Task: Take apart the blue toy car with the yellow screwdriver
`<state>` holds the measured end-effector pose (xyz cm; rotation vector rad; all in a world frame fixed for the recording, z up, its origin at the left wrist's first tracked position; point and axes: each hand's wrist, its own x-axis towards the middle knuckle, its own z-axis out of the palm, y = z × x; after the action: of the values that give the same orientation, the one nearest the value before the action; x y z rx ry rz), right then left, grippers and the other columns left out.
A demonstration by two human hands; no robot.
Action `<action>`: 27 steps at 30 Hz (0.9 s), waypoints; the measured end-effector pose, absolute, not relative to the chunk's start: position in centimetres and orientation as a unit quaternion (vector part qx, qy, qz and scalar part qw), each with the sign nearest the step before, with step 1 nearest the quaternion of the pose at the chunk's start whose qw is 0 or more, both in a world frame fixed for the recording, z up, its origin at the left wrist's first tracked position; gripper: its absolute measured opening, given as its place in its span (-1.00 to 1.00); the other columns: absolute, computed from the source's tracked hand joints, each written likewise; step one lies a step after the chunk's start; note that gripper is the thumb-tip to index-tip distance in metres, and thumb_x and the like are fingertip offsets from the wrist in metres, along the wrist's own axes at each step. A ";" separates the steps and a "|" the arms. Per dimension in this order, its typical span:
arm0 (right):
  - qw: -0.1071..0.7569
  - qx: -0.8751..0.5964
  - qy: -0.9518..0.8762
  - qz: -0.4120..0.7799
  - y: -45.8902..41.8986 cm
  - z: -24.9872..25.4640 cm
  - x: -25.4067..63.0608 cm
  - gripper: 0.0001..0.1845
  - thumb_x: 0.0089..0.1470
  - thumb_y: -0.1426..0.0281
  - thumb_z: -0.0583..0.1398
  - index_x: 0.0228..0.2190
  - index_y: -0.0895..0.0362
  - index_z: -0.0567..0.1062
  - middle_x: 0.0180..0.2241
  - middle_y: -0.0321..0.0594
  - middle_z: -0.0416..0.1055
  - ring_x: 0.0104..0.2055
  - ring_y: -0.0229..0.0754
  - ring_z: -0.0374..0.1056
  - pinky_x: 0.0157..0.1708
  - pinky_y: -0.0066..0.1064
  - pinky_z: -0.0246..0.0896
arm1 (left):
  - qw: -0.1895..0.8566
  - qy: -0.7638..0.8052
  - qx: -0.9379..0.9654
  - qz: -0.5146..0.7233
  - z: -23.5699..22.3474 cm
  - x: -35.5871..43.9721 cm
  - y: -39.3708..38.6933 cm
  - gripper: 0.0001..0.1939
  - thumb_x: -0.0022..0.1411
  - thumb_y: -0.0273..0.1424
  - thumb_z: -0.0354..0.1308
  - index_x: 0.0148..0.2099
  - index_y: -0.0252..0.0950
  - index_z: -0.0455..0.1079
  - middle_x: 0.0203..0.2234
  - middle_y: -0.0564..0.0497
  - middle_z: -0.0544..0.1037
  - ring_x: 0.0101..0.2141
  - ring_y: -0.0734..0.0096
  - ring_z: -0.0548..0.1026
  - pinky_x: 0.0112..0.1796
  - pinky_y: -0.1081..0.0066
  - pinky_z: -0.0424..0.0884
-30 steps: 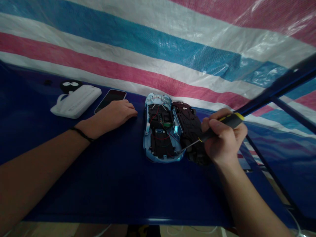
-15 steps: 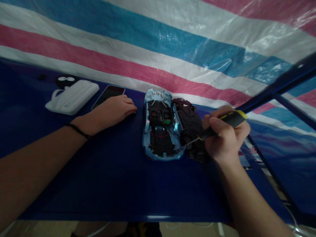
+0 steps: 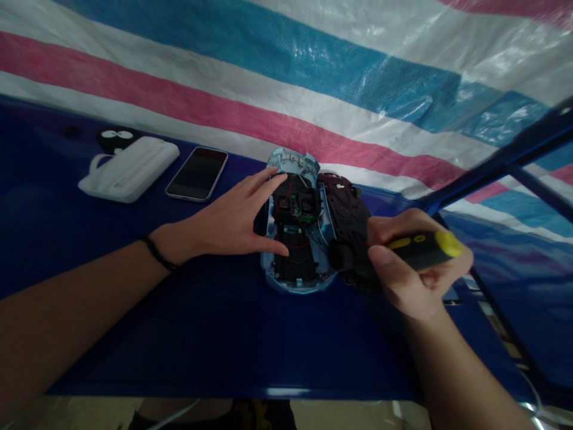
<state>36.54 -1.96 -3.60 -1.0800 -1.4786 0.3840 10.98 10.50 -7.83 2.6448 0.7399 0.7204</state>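
Note:
An opened toy car's light-blue body shell (image 3: pixel 299 288) lies upside down on the blue table, with black parts, thin wires and a green circuit board inside it. My left hand (image 3: pixel 233 218) is over its left side, fingers and thumb spread, the tips at the shell and its inner parts. In my right hand (image 3: pixel 412 269) is a screwdriver (image 3: pixel 423 249) with a black and yellow handle. Its shaft is hidden or too dark to make out. The dark car underside (image 3: pixel 344 209) lies against the shell's right side, nearest to my right hand.
A phone (image 3: pixel 197 173) and a white power bank (image 3: pixel 132 170) with a strap lie on the left of the table (image 3: pixel 224 340). Behind them is a black item with white eyes (image 3: pixel 116 138). A striped plastic sheet (image 3: pixel 250 77) hangs at the back. Dark metal bars (image 3: pixel 501 170) stand at right.
My left hand has moved right, from beside the phone onto the car shell, and its fingers have spread. My right hand has shifted slightly right and down, with the screwdriver drawn back from the shell.

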 end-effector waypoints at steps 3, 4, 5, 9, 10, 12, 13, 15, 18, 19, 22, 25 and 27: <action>0.549 -0.392 -0.724 0.148 -1.9 -3.1 36.4 -0.87 0.08 0.41 0.35 -0.45 0.04 0.50 -0.54 -0.36 0.32 -0.56 -0.27 0.20 -0.50 -0.32 0.07 | 0.146 0.256 0.918 0.265 -8.3 11.1 10.8 0.21 0.16 0.17 0.42 0.57 -0.30 -0.07 0.47 -0.37 0.05 0.47 -0.26 0.05 0.46 -0.10 0.07; 0.535 -0.381 -0.737 0.158 -1.9 -2.9 36.4 -0.87 0.10 0.44 0.33 -0.44 0.05 0.49 -0.54 -0.35 0.32 -0.56 -0.28 0.20 -0.50 -0.33 0.07 | 0.142 0.255 0.918 0.269 -8.4 11.2 10.8 0.20 0.17 0.15 0.43 0.56 -0.31 -0.06 0.46 -0.37 0.08 0.47 -0.24 0.07 0.46 -0.09 0.08; 0.523 -0.370 -0.749 0.172 -1.8 -2.7 36.4 -0.88 0.09 0.45 0.33 -0.43 0.06 0.49 -0.53 -0.35 0.32 -0.55 -0.28 0.20 -0.50 -0.34 0.06 | 0.138 0.255 0.918 0.270 -8.4 11.2 10.9 0.18 0.17 0.14 0.43 0.56 -0.32 -0.04 0.45 -0.37 0.09 0.46 -0.22 0.08 0.46 -0.09 0.08; 0.477 -0.297 -0.799 0.213 -1.5 -1.8 37.0 -0.92 0.02 0.41 0.36 -0.41 0.09 0.55 -0.48 -0.28 0.35 -0.46 -0.22 0.27 -0.44 -0.32 0.15 | 0.134 0.257 0.918 0.271 -8.7 11.3 11.1 0.15 0.17 0.15 0.42 0.54 -0.33 0.02 0.44 -0.38 0.08 0.47 -0.20 0.09 0.46 -0.07 0.08; 0.472 -0.292 -0.801 0.225 -1.4 -1.6 37.1 -0.93 0.03 0.39 0.37 -0.40 0.09 0.58 -0.43 -0.24 0.37 -0.40 -0.19 0.31 -0.40 -0.29 0.21 | 0.139 0.258 0.917 0.272 -8.7 11.3 11.1 0.15 0.17 0.16 0.42 0.53 -0.33 0.03 0.45 -0.38 0.08 0.47 -0.20 0.09 0.47 -0.07 0.08; 0.452 -0.291 -0.799 0.270 -1.4 -1.1 37.3 -0.91 0.08 0.36 0.39 -0.32 0.09 0.65 -0.34 -0.17 0.43 -0.27 -0.12 0.39 -0.31 -0.25 0.33 | 0.150 0.258 0.914 0.275 -8.7 11.3 11.1 0.13 0.16 0.17 0.41 0.53 -0.31 0.06 0.45 -0.37 0.07 0.47 -0.22 0.08 0.47 -0.09 0.07; 0.435 -0.281 -0.799 0.307 -1.3 -0.9 37.4 -0.86 0.11 0.36 0.39 -0.24 0.10 0.68 -0.30 -0.15 0.45 -0.24 -0.11 0.42 -0.28 -0.25 0.37 | 0.154 0.257 0.913 0.276 -8.7 11.3 11.1 0.13 0.16 0.18 0.41 0.52 -0.30 0.07 0.46 -0.37 0.07 0.47 -0.24 0.08 0.47 -0.10 0.06; 0.395 -0.237 -0.800 0.384 -1.3 -0.8 37.4 -0.68 0.14 0.36 0.42 -0.05 0.10 0.69 -0.23 -0.14 0.47 -0.24 -0.15 0.46 -0.29 -0.30 0.44 | 0.158 0.256 0.912 0.278 -8.7 11.3 11.1 0.12 0.16 0.17 0.41 0.52 -0.29 0.08 0.47 -0.36 0.06 0.47 -0.26 0.07 0.46 -0.13 0.05; 0.385 -0.175 -0.770 0.477 -1.2 -1.3 37.5 -0.36 0.16 0.40 0.43 0.25 -0.04 0.53 -0.18 -0.21 0.41 -0.31 -0.23 0.50 -0.28 -0.33 0.53 | 0.159 0.252 0.913 0.278 -8.7 11.3 11.2 0.12 0.15 0.14 0.43 0.52 -0.31 0.09 0.47 -0.36 0.07 0.46 -0.29 0.07 0.46 -0.15 0.05; 0.396 -0.159 -0.755 0.497 -1.1 -1.7 37.5 -0.28 0.17 0.43 0.42 0.31 -0.12 0.45 -0.18 -0.25 0.39 -0.31 -0.24 0.52 -0.23 -0.31 0.57 | 0.158 0.251 0.914 0.279 -8.7 11.3 11.2 0.11 0.15 0.13 0.44 0.52 -0.31 0.09 0.46 -0.37 0.07 0.46 -0.29 0.07 0.46 -0.15 0.06; 0.424 -0.114 -0.732 0.520 -0.5 -2.5 37.7 -0.29 0.18 0.50 0.39 0.27 -0.24 0.44 -0.13 -0.30 0.37 -0.18 -0.14 0.61 -0.07 -0.14 0.62 | 0.151 0.244 0.916 0.281 -8.9 11.3 11.3 0.10 0.18 0.11 0.44 0.52 -0.30 0.07 0.46 -0.38 0.07 0.46 -0.27 0.07 0.45 -0.16 0.07; 0.404 -0.097 -0.741 0.527 0.1 -2.7 37.9 -0.41 0.16 0.54 0.36 0.11 -0.24 0.48 -0.10 -0.32 0.44 -0.04 0.00 0.62 -0.06 0.01 0.63 | 0.148 0.237 0.918 0.281 -9.1 11.2 11.4 0.09 0.18 0.13 0.42 0.53 -0.26 0.07 0.46 -0.36 0.06 0.47 -0.26 0.06 0.45 -0.16 0.08; 0.399 -0.109 -0.738 0.533 0.3 -2.4 37.9 -0.46 0.14 0.56 0.33 0.03 -0.25 0.46 -0.16 -0.35 0.51 -0.06 -0.03 0.61 -0.06 0.03 0.63 | 0.150 0.238 0.918 0.281 -9.1 11.1 11.5 0.09 0.18 0.14 0.42 0.53 -0.23 0.07 0.46 -0.34 0.07 0.47 -0.27 0.06 0.44 -0.17 0.08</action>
<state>37.93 0.31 -2.38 -0.2752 -1.8679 1.3494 11.12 11.50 -9.12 2.6367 0.6833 0.8076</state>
